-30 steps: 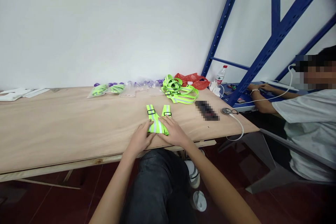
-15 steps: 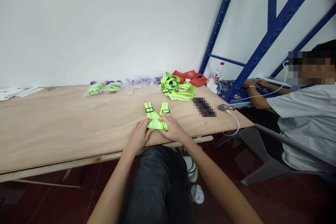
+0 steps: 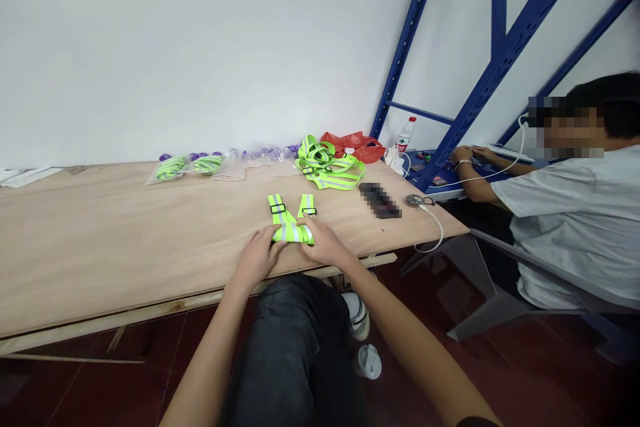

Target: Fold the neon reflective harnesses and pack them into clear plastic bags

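A wooden table [image 3: 150, 233] spreads beneath the work; reckoned from the hands, a pile of green straps [image 3: 315, 157] lies at one o'clock. The left hand [image 3: 255, 257] and right hand [image 3: 325, 243] grasp a bunched strap [image 3: 287, 233] at twelve o'clock, its buckles [image 3: 277, 209] on the far side. Folding seems in hand; the next move probably calls for firm, even pressure.

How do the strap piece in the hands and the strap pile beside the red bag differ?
The strap piece is compactly folded; the strap pile is heaped in loose loops. The left hand and right hand are on the strap piece; no hand touches the strap pile. The strap piece is nearer the front of the table; the strap pile lies farther back, beside the red bag. Both are bright yellow-green with pale stripes.
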Demonstrator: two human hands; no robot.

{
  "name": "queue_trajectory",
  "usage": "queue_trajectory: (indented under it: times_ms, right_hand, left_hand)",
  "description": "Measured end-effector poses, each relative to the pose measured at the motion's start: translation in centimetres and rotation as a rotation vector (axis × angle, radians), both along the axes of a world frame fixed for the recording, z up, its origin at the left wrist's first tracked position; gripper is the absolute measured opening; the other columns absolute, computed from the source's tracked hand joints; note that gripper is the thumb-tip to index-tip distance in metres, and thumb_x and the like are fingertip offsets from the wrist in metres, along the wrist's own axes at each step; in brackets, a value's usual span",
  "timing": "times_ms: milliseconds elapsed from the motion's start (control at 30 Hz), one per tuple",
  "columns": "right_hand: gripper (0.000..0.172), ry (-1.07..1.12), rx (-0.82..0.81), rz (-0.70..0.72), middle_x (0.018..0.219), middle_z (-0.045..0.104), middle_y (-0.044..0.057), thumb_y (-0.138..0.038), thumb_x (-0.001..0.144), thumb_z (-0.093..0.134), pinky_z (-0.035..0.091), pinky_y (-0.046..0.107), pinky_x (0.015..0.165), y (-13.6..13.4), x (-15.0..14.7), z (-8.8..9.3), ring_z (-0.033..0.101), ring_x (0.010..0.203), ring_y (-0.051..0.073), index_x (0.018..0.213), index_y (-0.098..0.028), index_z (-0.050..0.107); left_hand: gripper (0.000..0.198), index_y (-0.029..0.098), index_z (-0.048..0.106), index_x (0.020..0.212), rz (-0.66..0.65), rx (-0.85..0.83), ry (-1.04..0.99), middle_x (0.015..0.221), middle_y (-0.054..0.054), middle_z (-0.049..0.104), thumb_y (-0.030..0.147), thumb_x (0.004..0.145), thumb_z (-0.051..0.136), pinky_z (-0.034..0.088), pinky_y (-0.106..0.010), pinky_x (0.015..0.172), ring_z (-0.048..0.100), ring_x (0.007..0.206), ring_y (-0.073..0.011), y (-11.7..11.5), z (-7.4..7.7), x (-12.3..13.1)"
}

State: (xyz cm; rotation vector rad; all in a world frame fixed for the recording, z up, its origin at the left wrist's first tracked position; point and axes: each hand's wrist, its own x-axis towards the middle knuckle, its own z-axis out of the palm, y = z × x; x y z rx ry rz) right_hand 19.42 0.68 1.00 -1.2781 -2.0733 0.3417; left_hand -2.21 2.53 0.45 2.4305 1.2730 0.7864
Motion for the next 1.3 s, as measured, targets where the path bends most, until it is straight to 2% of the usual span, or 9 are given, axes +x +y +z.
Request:
queue_trajectory:
  times_ms: [133, 367, 567, 700, 800, 1000, 1100, 1200, 1300]
  right_hand:
    - [0.039, 0.083, -0.024, 0.005, 0.122, 0.065, 0.011, -0.013, 0.078, 0.060, 0.047, 0.040, 0.096, 0.3, 0.1, -0.3, 0.060, 0.114, 0.026, 0.116, -0.020, 0.055]
    - [0.030, 0.276, -0.029, -0.003, 0.113, 0.072, 0.008, -0.029, 0.081, 0.070, 0.049, 0.036, 0.094, 0.3, 0.2, -0.2, 0.066, 0.104, 0.023, 0.109, -0.021, 0.067]
    - [0.021, 0.357, 0.022, 0.006, 0.095, 0.071, 0.006, -0.041, 0.083, 0.068, 0.049, 0.033, 0.088, 0.6, 0.2, 0.2, 0.065, 0.093, 0.021, 0.088, -0.021, 0.072]
    - [0.027, 0.354, -0.023, -0.083, 0.079, 0.068, 0.001, -0.046, 0.082, 0.066, 0.046, 0.028, 0.072, 0.9, 0.2, 0.4, 0.061, 0.074, 0.018, 0.080, -0.020, 0.071]
    - [0.033, 0.340, -0.066, -0.118, 0.069, 0.063, -0.001, -0.051, 0.083, 0.063, 0.041, 0.025, 0.064, 1.2, 0.2, 0.8, 0.057, 0.068, 0.016, 0.074, -0.019, 0.068]
    - [0.040, 0.350, -0.063, -0.119, 0.068, 0.059, -0.001, -0.056, 0.084, 0.057, 0.039, 0.025, 0.062, 2.9, 0.1, 1.1, 0.052, 0.066, 0.016, 0.070, -0.019, 0.062]
    - [0.041, 0.328, -0.061, -0.150, 0.066, 0.058, 0.000, -0.057, 0.084, 0.055, 0.038, 0.025, 0.060, 4.2, 0.1, 0.6, 0.050, 0.065, 0.016, 0.068, -0.020, 0.061]
    - [0.042, 0.237, -0.037, -0.187, 0.068, 0.061, 0.001, -0.056, 0.087, 0.051, 0.039, 0.026, 0.062, 5.6, 0.4, 0.2, 0.053, 0.067, 0.018, 0.068, -0.020, 0.061]
    - [0.039, 0.054, 0.001, -0.242, 0.077, 0.066, 0.005, -0.049, 0.091, 0.051, 0.042, 0.028, 0.073, 7.0, 0.6, -0.2, 0.058, 0.078, 0.020, 0.070, -0.020, 0.066]
  left_hand:
    - [0.038, 0.019, 0.053, 0.131, -0.006, -0.007, -0.035, 0.125, -0.012, 0.066, 0.038, 0.098, 0.047, 0.046, -0.044, 0.100, 0.061, 0.114, -0.0291, 0.2, -0.1, 0.0]
    - [0.037, 0.020, 0.058, 0.126, 0.015, -0.059, -0.095, 0.123, -0.011, 0.068, 0.042, 0.098, 0.046, 0.048, -0.042, 0.096, 0.063, 0.111, -0.0288, 0.5, -0.1, -0.1]
    - [0.035, 0.018, 0.062, 0.120, 0.008, -0.039, -0.084, 0.115, -0.011, 0.071, 0.040, 0.098, 0.047, 0.048, -0.039, 0.094, 0.064, 0.107, -0.0279, 0.4, 0.4, -0.1]
    - [0.034, 0.017, 0.066, 0.111, 0.021, -0.016, -0.064, 0.110, -0.012, 0.071, 0.041, 0.098, 0.045, 0.048, -0.037, 0.092, 0.064, 0.105, -0.0271, 0.2, 1.3, 0.3]
    - [0.039, 0.016, 0.069, 0.104, 0.039, -0.018, -0.051, 0.106, -0.012, 0.070, 0.043, 0.099, 0.041, 0.049, -0.037, 0.091, 0.064, 0.102, -0.0263, 0.3, 1.8, 0.7]
    - [0.047, 0.015, 0.072, 0.105, 0.102, 0.042, 0.003, 0.123, -0.015, 0.065, 0.043, 0.100, 0.034, 0.042, -0.039, 0.103, 0.058, 0.117, -0.0273, 2.0, 2.0, 1.4]
    - [0.052, 0.013, 0.072, 0.103, 0.119, 0.017, 0.071, 0.117, -0.015, 0.067, 0.044, 0.101, 0.030, 0.044, -0.037, 0.100, 0.061, 0.111, -0.0264, 3.1, 2.2, 1.7]
    - [0.056, 0.012, 0.071, 0.103, 0.179, -0.002, 0.207, 0.111, -0.016, 0.068, 0.043, 0.102, 0.025, 0.045, -0.037, 0.097, 0.062, 0.107, -0.0265, 4.1, 2.3, 2.2]
    - [0.055, 0.011, 0.069, 0.106, 0.235, -0.008, 0.291, 0.113, -0.018, 0.067, 0.042, 0.103, 0.023, 0.044, -0.039, 0.096, 0.061, 0.108, -0.0283, 4.8, 2.3, 2.7]
